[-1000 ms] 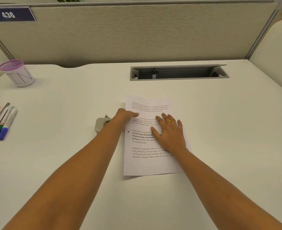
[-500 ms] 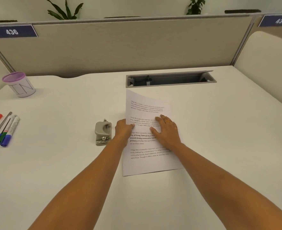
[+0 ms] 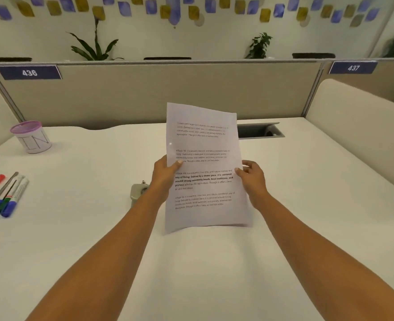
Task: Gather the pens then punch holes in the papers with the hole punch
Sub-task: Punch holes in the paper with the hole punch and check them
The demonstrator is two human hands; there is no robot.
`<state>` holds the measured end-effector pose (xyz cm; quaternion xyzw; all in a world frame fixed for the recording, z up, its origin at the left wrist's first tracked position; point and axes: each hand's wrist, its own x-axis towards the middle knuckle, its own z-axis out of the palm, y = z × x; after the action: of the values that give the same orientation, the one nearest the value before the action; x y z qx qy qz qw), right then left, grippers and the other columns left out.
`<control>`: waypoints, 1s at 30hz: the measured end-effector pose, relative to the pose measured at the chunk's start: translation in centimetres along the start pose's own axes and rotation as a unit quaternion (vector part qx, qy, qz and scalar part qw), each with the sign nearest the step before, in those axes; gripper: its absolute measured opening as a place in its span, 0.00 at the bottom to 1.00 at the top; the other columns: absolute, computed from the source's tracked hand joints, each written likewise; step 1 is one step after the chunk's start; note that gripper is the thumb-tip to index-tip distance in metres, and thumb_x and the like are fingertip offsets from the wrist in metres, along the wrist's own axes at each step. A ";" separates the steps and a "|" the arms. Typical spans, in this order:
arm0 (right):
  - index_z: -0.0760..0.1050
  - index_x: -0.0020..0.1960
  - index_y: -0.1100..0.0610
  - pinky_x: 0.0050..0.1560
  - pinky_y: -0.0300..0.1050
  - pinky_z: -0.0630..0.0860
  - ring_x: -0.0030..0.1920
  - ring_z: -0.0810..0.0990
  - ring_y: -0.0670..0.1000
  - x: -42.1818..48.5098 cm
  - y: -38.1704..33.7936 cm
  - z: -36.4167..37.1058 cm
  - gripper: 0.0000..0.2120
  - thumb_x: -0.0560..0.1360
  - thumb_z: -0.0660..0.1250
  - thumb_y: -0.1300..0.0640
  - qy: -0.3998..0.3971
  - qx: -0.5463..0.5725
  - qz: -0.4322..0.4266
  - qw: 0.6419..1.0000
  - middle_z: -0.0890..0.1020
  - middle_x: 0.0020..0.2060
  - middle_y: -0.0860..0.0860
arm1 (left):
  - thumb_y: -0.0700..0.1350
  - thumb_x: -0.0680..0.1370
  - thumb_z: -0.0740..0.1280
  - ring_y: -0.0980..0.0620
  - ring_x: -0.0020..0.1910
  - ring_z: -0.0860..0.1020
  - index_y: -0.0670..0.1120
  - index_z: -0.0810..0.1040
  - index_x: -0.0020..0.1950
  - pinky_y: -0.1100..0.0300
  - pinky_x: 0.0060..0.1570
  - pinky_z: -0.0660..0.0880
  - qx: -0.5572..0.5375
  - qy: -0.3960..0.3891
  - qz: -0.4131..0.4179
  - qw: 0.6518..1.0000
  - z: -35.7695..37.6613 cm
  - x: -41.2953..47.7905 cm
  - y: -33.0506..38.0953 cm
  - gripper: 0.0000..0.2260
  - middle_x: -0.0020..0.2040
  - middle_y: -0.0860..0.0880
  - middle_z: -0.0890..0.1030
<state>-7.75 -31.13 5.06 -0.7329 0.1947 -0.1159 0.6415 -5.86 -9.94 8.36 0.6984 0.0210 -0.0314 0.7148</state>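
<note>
Above the white surface point(image 3: 307, 205), both hands hold the printed papers point(image 3: 205, 167) lifted and tilted toward the camera. The left hand point(image 3: 165, 174) pinches the left edge, thumb on the front and fingers behind the sheet; the right hand point(image 3: 252, 179) pinches the right edge the same way. Just beside the left wrist, partly hidden by it, the grey hole punch point(image 3: 137, 193) sits on the surface. Well to the left lie the pens point(image 3: 3, 195) in a loose row, with a purple-rimmed cup point(image 3: 32, 140) beyond them.
</note>
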 end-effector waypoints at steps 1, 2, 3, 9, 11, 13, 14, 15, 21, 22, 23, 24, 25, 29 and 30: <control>0.67 0.64 0.57 0.53 0.50 0.78 0.51 0.78 0.55 -0.2 -0.8 -0.1 0.16 0.77 0.63 0.60 0.000 0.015 -0.012 1.000 0.77 0.58 0.57 | 0.41 0.78 0.63 0.48 0.44 0.81 0.46 0.75 0.59 0.56 0.35 0.79 -0.007 -0.002 0.014 1.000 0.0 -0.1 0.5 0.09 0.50 0.45 0.81; 0.67 0.64 0.57 0.52 0.51 0.78 0.51 0.78 0.55 -0.3 -1.7 -0.2 0.15 0.77 0.62 0.60 0.002 0.026 -0.028 0.999 0.77 0.57 0.56 | 0.42 0.78 0.63 0.49 0.44 0.81 0.46 0.75 0.57 0.57 0.36 0.79 -0.017 -0.003 0.027 0.999 0.0 -0.1 1.1 0.08 0.49 0.46 0.81; 0.68 0.63 0.57 0.52 0.50 0.78 0.51 0.78 0.54 -0.5 -2.4 -0.3 0.15 0.78 0.62 0.61 0.004 0.034 -0.049 0.998 0.77 0.56 0.54 | 0.42 0.78 0.63 0.50 0.44 0.81 0.46 0.75 0.56 0.56 0.37 0.79 -0.029 -0.004 0.040 0.999 0.1 -0.1 1.6 0.08 0.48 0.47 0.81; 0.69 0.54 0.56 0.45 0.42 0.77 0.47 0.78 0.51 -1.7 -4.5 -0.5 0.06 0.78 0.60 0.62 0.009 0.078 -0.139 0.987 0.78 0.48 0.51 | 0.42 0.78 0.64 0.50 0.43 0.82 0.51 0.77 0.49 0.55 0.41 0.79 -0.057 0.008 0.103 0.993 0.2 -0.2 3.3 0.04 0.45 0.51 0.82; 0.69 0.55 0.55 0.47 0.44 0.78 0.49 0.79 0.52 -2.0 -3.7 -0.5 0.07 0.78 0.61 0.61 0.002 0.065 -0.134 0.989 0.78 0.50 0.52 | 0.43 0.77 0.65 0.53 0.41 0.82 0.53 0.77 0.48 0.59 0.37 0.80 -0.033 -0.003 0.110 0.993 0.1 -0.6 2.6 0.04 0.44 0.53 0.83; 0.69 0.57 0.55 0.48 0.45 0.78 0.51 0.78 0.53 -2.4 -2.2 -0.6 0.09 0.77 0.62 0.60 -0.014 0.049 -0.116 0.992 0.78 0.53 0.52 | 0.43 0.76 0.66 0.56 0.40 0.82 0.52 0.77 0.49 0.65 0.33 0.78 0.000 -0.014 0.102 0.995 0.0 -1.0 1.1 0.05 0.44 0.54 0.82; 0.70 0.59 0.56 0.49 0.45 0.77 0.52 0.78 0.53 -2.7 -1.3 -0.6 0.11 0.77 0.63 0.60 -0.021 0.042 -0.106 0.993 0.78 0.54 0.52 | 0.42 0.76 0.66 0.55 0.42 0.81 0.51 0.76 0.50 0.65 0.35 0.77 0.011 -0.017 0.093 0.995 -0.1 -1.2 0.1 0.05 0.45 0.54 0.81; 0.70 0.61 0.56 0.50 0.45 0.77 0.53 0.78 0.53 -2.9 -0.5 -0.6 0.12 0.77 0.63 0.60 -0.027 0.035 -0.097 0.994 0.78 0.54 0.52 | 0.42 0.76 0.66 0.53 0.44 0.80 0.51 0.76 0.52 0.62 0.38 0.77 0.018 -0.020 0.084 0.996 -0.3 -1.4 -0.9 0.06 0.47 0.53 0.81; 0.71 0.62 0.57 0.57 0.47 0.75 0.55 0.76 0.53 -3.1 1.4 -1.1 0.13 0.78 0.61 0.63 -0.029 -0.005 -0.075 0.997 0.78 0.54 0.51 | 0.38 0.78 0.63 0.51 0.46 0.78 0.52 0.75 0.52 0.60 0.41 0.75 0.035 -0.007 0.064 0.997 -0.4 -1.7 -3.5 0.09 0.47 0.52 0.80; 0.71 0.61 0.57 0.56 0.46 0.75 0.54 0.76 0.53 -3.0 1.3 -1.2 0.12 0.78 0.61 0.63 -0.027 -0.010 -0.076 0.997 0.78 0.53 0.51 | 0.38 0.78 0.63 0.51 0.46 0.78 0.52 0.75 0.52 0.61 0.40 0.75 0.038 -0.009 0.067 0.997 -0.4 -1.6 -3.5 0.09 0.47 0.52 0.80; 0.71 0.61 0.57 0.56 0.46 0.74 0.54 0.76 0.53 -3.0 1.4 -1.3 0.12 0.78 0.61 0.63 -0.027 -0.017 -0.076 0.997 0.78 0.52 0.50 | 0.38 0.78 0.62 0.51 0.46 0.78 0.52 0.75 0.52 0.61 0.40 0.75 0.038 -0.011 0.067 0.997 -0.3 -1.6 -3.4 0.09 0.47 0.52 0.80; 0.71 0.61 0.57 0.56 0.46 0.75 0.54 0.76 0.53 -3.1 1.6 -1.4 0.12 0.77 0.61 0.63 -0.028 -0.023 -0.073 0.997 0.78 0.52 0.50 | 0.38 0.78 0.62 0.51 0.46 0.78 0.52 0.75 0.52 0.60 0.41 0.75 0.037 -0.013 0.066 0.997 -0.2 -1.5 -3.5 0.09 0.46 0.53 0.80; 0.71 0.60 0.57 0.56 0.47 0.75 0.54 0.76 0.53 -3.1 1.8 -1.5 0.12 0.77 0.61 0.63 -0.031 -0.030 -0.069 0.997 0.78 0.52 0.51 | 0.38 0.78 0.62 0.51 0.46 0.78 0.53 0.75 0.51 0.59 0.42 0.75 0.034 -0.014 0.066 0.997 -0.2 -1.5 -3.6 0.09 0.46 0.53 0.80; 0.72 0.60 0.58 0.51 0.44 0.72 0.51 0.76 0.53 -3.5 2.9 -1.8 0.12 0.77 0.60 0.63 -0.037 -0.074 -0.047 0.995 0.79 0.54 0.53 | 0.38 0.78 0.63 0.51 0.47 0.77 0.52 0.75 0.52 0.58 0.45 0.74 0.040 -0.005 0.060 0.997 -0.3 -1.7 -4.4 0.09 0.47 0.53 0.80; 0.72 0.60 0.59 0.50 0.43 0.71 0.50 0.75 0.52 -3.5 3.1 -1.9 0.12 0.77 0.60 0.64 -0.035 -0.087 -0.040 0.995 0.79 0.54 0.53 | 0.38 0.78 0.63 0.50 0.48 0.77 0.51 0.75 0.53 0.57 0.47 0.73 0.045 -0.002 0.059 0.997 -0.3 -1.7 -4.6 0.09 0.48 0.52 0.80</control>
<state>-12.10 -31.62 2.54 -0.7968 0.1518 -0.0979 0.5767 -7.91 -9.70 3.89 0.7296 -0.0235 0.0082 0.6834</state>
